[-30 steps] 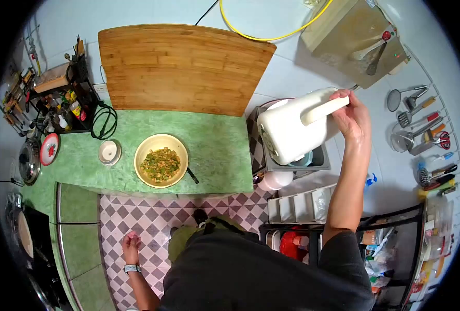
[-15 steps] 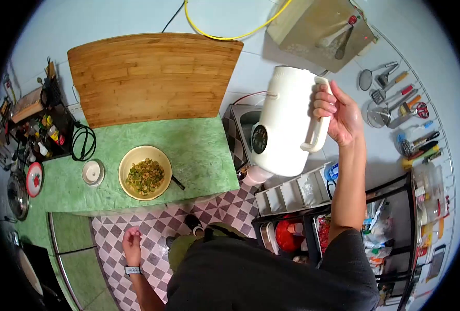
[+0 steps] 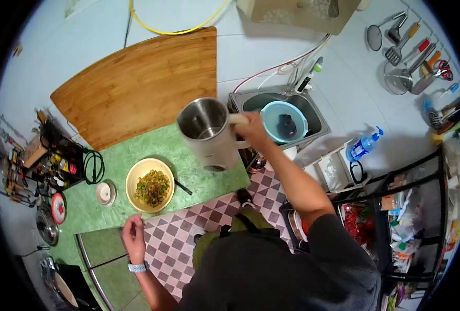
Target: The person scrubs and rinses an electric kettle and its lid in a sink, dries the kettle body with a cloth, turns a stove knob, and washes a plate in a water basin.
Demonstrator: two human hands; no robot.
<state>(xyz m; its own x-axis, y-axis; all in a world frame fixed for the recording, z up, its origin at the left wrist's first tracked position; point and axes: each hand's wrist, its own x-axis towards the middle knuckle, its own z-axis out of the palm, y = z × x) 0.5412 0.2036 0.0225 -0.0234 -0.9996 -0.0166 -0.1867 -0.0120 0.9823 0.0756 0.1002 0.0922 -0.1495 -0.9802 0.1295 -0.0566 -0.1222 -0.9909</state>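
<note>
My right hand [image 3: 250, 132] is wrapped round the handle of a white jug [image 3: 211, 147] with a bare steel inside. The jug is upright over the right end of the green counter [image 3: 188, 176], its open mouth facing up. My left hand [image 3: 134, 237], with a watch on the wrist, hangs off the counter's front edge with its fingers loosely curled apart, holding nothing. Just above it on the counter sits a yellow bowl [image 3: 131, 189] of chopped food [image 3: 152, 187]. A black-handled utensil [image 3: 183, 187] lies against the bowl's right side.
A large wooden board [image 3: 142, 83] leans on the wall behind the counter. Right of the jug, a sink [image 3: 320, 124] holds a blue basin [image 3: 271, 111]. A small white cup [image 3: 104, 193] and a bottle rack [image 3: 59, 155] stand at the left. Shelves [image 3: 416, 233] are on the right.
The jug has moved left from the sink side to above the counter and turned from tipped to upright. My left hand has risen closer to the counter edge. The view has shifted.
</note>
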